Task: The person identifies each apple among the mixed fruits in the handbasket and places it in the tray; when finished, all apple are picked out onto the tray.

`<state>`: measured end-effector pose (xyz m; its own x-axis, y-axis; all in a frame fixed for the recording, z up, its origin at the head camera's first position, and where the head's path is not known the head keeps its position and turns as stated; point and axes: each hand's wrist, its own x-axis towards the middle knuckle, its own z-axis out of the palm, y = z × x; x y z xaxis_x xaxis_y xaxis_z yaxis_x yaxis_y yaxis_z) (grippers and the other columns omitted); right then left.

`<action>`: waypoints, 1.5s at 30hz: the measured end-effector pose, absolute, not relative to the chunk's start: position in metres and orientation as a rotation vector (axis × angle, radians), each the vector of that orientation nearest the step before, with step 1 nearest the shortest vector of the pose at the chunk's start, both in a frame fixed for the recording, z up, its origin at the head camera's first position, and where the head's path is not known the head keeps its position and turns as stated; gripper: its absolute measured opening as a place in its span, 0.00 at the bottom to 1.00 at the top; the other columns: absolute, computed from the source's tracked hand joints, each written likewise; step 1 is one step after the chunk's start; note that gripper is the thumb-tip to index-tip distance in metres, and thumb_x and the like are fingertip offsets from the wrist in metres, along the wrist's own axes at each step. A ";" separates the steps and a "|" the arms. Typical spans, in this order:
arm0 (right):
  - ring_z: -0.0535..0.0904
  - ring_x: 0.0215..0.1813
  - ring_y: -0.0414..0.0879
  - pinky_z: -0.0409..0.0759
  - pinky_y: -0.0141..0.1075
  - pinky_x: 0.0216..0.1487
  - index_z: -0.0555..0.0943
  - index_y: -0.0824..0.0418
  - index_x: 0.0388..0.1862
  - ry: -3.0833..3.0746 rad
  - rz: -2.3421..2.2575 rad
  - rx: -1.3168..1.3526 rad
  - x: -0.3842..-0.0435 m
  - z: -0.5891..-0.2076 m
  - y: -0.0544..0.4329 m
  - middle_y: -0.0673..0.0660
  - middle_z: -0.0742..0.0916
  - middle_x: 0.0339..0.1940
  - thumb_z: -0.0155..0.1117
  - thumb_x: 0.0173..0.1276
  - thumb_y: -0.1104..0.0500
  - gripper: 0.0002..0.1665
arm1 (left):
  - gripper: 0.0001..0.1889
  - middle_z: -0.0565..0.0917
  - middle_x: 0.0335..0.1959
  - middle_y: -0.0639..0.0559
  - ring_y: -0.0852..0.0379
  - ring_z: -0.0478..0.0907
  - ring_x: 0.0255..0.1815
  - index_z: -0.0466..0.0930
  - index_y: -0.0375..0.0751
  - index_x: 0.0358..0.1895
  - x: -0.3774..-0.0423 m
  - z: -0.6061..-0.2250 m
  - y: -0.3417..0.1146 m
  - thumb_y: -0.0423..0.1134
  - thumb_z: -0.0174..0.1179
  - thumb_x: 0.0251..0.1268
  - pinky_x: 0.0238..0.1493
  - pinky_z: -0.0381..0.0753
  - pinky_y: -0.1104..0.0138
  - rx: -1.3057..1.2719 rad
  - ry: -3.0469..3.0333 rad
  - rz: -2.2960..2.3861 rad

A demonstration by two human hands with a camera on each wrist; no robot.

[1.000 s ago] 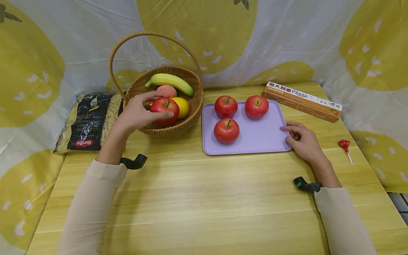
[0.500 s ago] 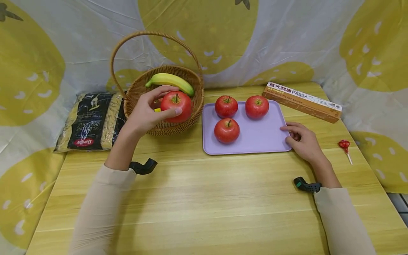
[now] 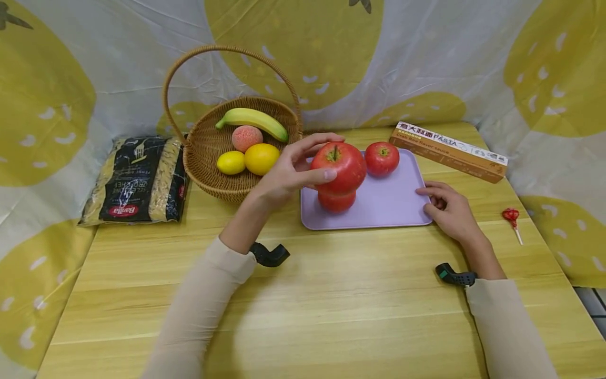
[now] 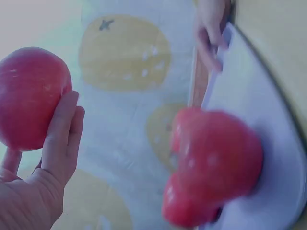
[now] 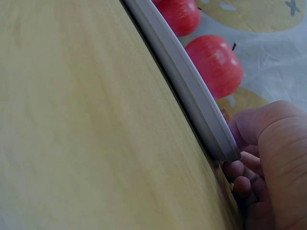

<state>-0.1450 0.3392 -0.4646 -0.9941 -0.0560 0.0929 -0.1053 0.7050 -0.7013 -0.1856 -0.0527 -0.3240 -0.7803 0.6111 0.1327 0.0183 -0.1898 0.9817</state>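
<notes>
My left hand [image 3: 286, 171] grips a red apple [image 3: 340, 169] by its sides, thumb in front, above the left half of the lilac tray [image 3: 388, 205]. In the left wrist view the held apple [image 4: 31, 98] is well apart from the apples [image 4: 218, 155] on the tray. From the head, it covers most of the tray's front left apple [image 3: 337, 203] and hides the one behind. Another apple [image 3: 381, 159] sits near the tray's back edge. At the tray's right end my right hand [image 3: 450, 208] pinches the rim, fingers curled low at the edge [image 5: 225, 153].
A wicker basket [image 3: 199, 173] with a tall handle stands left of the tray, holding a banana [image 3: 255, 121], a peach [image 3: 247, 138] and two lemons [image 3: 262, 159]. A pasta bag [image 3: 134, 181] lies far left. Behind the tray's right end is a pasta box [image 3: 447, 152], with a lollipop [image 3: 512, 216] farther right.
My left hand has lifted the apple out of the basket and carried it right, over the tray. The peach and lemons now show fully. My right hand has stayed at the tray's rim.
</notes>
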 end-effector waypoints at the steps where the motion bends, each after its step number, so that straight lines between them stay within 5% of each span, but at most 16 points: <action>1: 0.68 0.42 0.44 0.64 0.28 0.39 0.86 0.62 0.57 -2.838 1.176 0.135 -0.145 -0.465 0.339 0.61 0.80 0.68 0.62 0.69 0.66 0.19 | 0.40 0.78 0.65 0.43 0.45 0.79 0.58 0.76 0.47 0.68 -0.185 -0.326 -0.046 0.55 0.79 0.52 0.47 0.89 0.59 0.723 1.680 2.012; 10: 0.68 0.41 0.44 0.64 0.27 0.39 0.86 0.62 0.57 -2.834 1.168 0.144 -0.145 -0.466 0.340 0.62 0.80 0.68 0.62 0.69 0.66 0.18 | 0.27 0.79 0.63 0.52 0.50 0.78 0.62 0.79 0.59 0.64 -0.190 -0.349 0.002 0.42 0.73 0.60 0.54 0.87 0.56 0.639 1.818 1.881; 16: 0.68 0.42 0.45 0.64 0.27 0.39 0.86 0.62 0.57 -2.834 1.167 0.144 -0.146 -0.464 0.340 0.62 0.79 0.68 0.61 0.69 0.67 0.19 | 0.27 0.77 0.63 0.54 0.51 0.77 0.61 0.77 0.63 0.64 -0.190 -0.355 0.026 0.47 0.74 0.60 0.49 0.88 0.60 0.562 1.904 1.816; 24: 0.68 0.41 0.45 0.64 0.27 0.38 0.86 0.63 0.57 -2.831 1.176 0.149 -0.146 -0.463 0.339 0.62 0.79 0.68 0.60 0.70 0.67 0.18 | 0.29 0.78 0.62 0.60 0.58 0.78 0.58 0.74 0.72 0.67 -0.182 -0.368 0.057 0.57 0.72 0.62 0.55 0.82 0.64 0.554 2.124 1.694; 45: 0.69 0.41 0.43 0.65 0.26 0.38 0.86 0.63 0.57 -2.835 1.172 0.140 -0.145 -0.463 0.339 0.62 0.79 0.69 0.61 0.68 0.67 0.19 | 0.33 0.73 0.67 0.50 0.56 0.74 0.65 0.68 0.58 0.73 -0.170 -0.417 0.103 0.54 0.69 0.67 0.67 0.77 0.58 0.352 2.513 1.491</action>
